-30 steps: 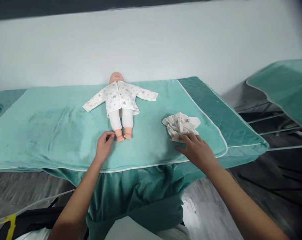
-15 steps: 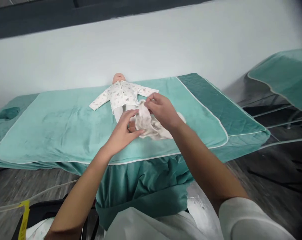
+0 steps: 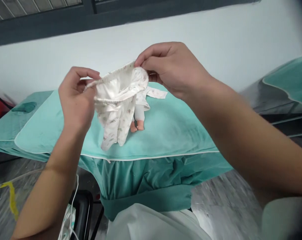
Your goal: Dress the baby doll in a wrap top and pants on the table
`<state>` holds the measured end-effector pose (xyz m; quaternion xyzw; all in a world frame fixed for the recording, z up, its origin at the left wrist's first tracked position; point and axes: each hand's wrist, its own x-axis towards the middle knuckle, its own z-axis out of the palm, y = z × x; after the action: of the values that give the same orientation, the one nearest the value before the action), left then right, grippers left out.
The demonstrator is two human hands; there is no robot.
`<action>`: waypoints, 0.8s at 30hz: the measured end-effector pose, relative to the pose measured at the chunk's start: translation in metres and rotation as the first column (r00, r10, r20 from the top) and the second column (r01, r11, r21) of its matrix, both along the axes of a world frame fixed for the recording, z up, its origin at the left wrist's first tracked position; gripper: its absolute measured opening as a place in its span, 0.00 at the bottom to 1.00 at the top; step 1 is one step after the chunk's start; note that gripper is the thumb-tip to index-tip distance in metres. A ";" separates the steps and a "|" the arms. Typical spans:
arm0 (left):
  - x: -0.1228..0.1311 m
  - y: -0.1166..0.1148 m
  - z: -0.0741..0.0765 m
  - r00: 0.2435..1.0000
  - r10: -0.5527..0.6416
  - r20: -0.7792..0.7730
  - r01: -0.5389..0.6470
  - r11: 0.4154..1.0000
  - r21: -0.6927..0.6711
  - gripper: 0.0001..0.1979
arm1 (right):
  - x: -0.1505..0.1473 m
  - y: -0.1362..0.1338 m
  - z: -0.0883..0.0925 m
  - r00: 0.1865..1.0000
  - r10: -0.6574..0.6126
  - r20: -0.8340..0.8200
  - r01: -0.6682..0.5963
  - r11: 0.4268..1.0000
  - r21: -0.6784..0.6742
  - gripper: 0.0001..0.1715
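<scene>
Green fabric covers the bed (image 3: 181,130), which runs along a white wall (image 3: 228,46). On it lies the doll (image 3: 140,114), partly hidden: its white-clad legs, bare feet and one outstretched printed sleeve (image 3: 158,93) show, while its head is out of sight behind the things in front. Smaller again, the printed baby trousers (image 3: 116,120) hang in the air before the doll, waist up and legs dangling; whether the cuffs brush the bed I cannot tell. Holding them well calls for grips on opposite sides of the elastic waistband (image 3: 113,101), an even pull so the opening stays wide rather than slanting, and both legs hanging free of twists. The left hand (image 3: 77,96) pinches one side of the band, its fingers curled over the edge and its forearm rising steeply; the right hand (image 3: 171,68) pinches the other side somewhat higher, knuckles up, its forearm slanting in from the right, so the band tilts
</scene>
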<state>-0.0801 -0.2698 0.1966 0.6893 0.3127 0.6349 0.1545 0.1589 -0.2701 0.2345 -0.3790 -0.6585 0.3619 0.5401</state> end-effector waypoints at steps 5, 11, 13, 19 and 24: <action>-0.016 0.012 0.017 0.999 0.047 -0.010 -0.047 0.999 -0.013 0.07 | -0.012 -0.005 0.002 0.886 -0.014 0.464 -0.032 0.995 0.091 0.18; -0.019 0.006 0.011 0.979 0.137 -0.152 -0.142 0.990 -0.025 0.04 | -0.031 -0.004 0.000 0.645 -0.206 0.735 0.002 0.963 0.268 0.07; -0.010 -0.004 0.006 0.956 0.167 -0.239 -0.180 0.983 -0.034 0.06 | -0.037 -0.001 0.000 0.677 -0.228 0.700 0.033 0.959 0.280 0.05; 0.015 -0.019 -0.019 0.922 0.017 -0.387 -0.148 0.939 -0.311 0.11 | -0.048 0.004 -0.001 0.836 -0.105 0.538 0.032 0.989 0.144 0.15; -0.001 -0.008 -0.017 0.976 -0.031 -0.216 -0.047 0.936 -0.348 0.08 | -0.043 0.008 -0.011 0.973 0.117 0.199 -0.103 0.991 -0.080 0.20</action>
<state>-0.0809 -0.2776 0.1792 0.7147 0.4389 0.4901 0.2374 0.1161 -0.2619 0.2234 -0.3952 -0.7175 0.3732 0.4357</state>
